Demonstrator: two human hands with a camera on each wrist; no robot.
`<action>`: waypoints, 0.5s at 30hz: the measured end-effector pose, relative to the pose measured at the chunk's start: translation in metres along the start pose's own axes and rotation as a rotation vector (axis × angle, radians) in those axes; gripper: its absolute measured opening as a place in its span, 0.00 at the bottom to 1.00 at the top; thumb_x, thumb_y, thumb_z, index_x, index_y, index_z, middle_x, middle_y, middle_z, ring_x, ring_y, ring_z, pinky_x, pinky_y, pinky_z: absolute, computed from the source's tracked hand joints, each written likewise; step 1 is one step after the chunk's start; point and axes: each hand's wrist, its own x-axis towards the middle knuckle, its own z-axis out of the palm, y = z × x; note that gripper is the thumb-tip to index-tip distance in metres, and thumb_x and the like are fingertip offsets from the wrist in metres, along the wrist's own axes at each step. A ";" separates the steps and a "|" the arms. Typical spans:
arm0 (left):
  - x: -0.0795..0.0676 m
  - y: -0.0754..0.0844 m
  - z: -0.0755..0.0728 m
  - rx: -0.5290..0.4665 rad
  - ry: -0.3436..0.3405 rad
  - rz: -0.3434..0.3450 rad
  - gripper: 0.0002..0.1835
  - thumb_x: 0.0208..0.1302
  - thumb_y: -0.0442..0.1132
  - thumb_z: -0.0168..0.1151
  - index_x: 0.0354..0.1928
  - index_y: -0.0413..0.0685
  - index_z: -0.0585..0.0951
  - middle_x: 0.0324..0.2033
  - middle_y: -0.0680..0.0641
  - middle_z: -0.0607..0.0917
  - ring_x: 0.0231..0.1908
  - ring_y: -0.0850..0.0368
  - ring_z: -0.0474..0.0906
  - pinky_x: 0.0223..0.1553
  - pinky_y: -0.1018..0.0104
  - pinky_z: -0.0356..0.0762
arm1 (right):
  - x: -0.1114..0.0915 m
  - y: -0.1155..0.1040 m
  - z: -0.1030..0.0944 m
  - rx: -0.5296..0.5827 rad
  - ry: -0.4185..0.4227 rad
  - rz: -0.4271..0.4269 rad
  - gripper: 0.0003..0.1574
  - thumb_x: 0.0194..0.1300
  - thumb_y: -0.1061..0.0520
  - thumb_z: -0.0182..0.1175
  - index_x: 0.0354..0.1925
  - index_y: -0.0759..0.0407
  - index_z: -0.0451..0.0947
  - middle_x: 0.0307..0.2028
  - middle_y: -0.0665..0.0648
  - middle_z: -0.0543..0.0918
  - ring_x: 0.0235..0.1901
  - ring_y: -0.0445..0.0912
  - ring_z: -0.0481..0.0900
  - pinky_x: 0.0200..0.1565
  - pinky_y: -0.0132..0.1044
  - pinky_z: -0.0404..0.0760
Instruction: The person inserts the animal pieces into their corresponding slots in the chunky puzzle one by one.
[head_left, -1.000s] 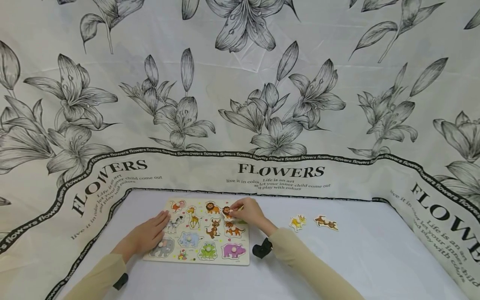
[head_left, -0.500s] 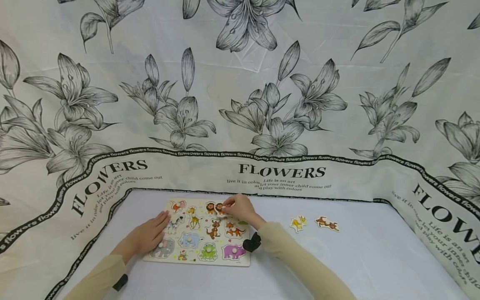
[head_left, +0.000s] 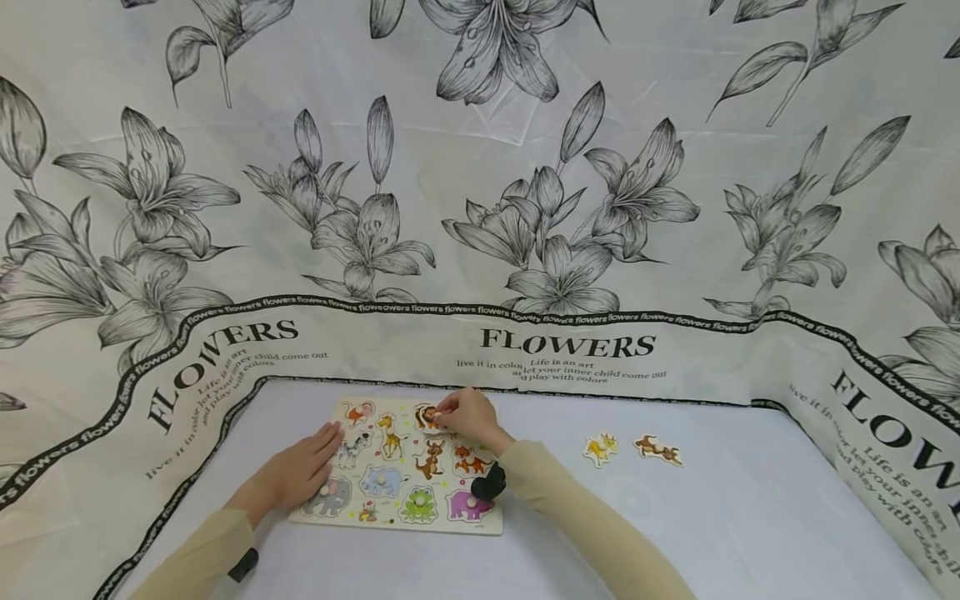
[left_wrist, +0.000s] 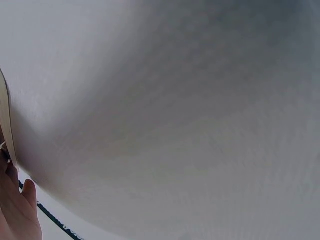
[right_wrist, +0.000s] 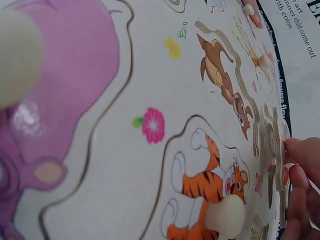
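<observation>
A wooden animal peg puzzle board (head_left: 397,523) lies on the white table. My right hand (head_left: 471,417) pinches the lion puzzle piece (head_left: 427,421) over the lion picture in the board's top row; the fingers cover part of it. In the right wrist view the piece (right_wrist: 281,175) appears edge-on, close to the board's surface; whether it lies flush I cannot tell. Fingers fairly straight, my left hand (head_left: 303,467) rests on the board's left edge. The left wrist view catches only part of that hand (left_wrist: 19,212) beside the board's rim (left_wrist: 6,120).
Right of the board lie two loose pieces, a yellow animal (head_left: 600,449) and a brown kangaroo (head_left: 658,449). Knobbed pieces sit in the board, among them the tiger (right_wrist: 200,185), the purple hippo (head_left: 461,505) and the frog (head_left: 417,505). A flower-print curtain (head_left: 562,342) borders the table behind.
My right hand has carried the lion piece leftward across the board's top row, onto the printed lion. The left hand stays where it was.
</observation>
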 end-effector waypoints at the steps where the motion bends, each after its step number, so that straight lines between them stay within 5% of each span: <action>1: 0.000 0.000 0.000 0.001 0.005 0.002 0.29 0.72 0.43 0.46 0.70 0.36 0.62 0.71 0.37 0.62 0.71 0.39 0.58 0.68 0.47 0.63 | 0.001 0.000 0.001 -0.004 0.001 0.006 0.07 0.59 0.53 0.67 0.35 0.54 0.87 0.28 0.50 0.86 0.25 0.38 0.77 0.25 0.29 0.74; 15: 0.000 0.001 -0.001 0.001 0.009 0.011 0.29 0.72 0.43 0.46 0.69 0.35 0.62 0.71 0.36 0.62 0.70 0.39 0.58 0.68 0.48 0.64 | 0.008 -0.002 0.015 -0.030 0.018 0.057 0.09 0.55 0.51 0.70 0.33 0.53 0.87 0.30 0.51 0.88 0.26 0.39 0.78 0.24 0.29 0.74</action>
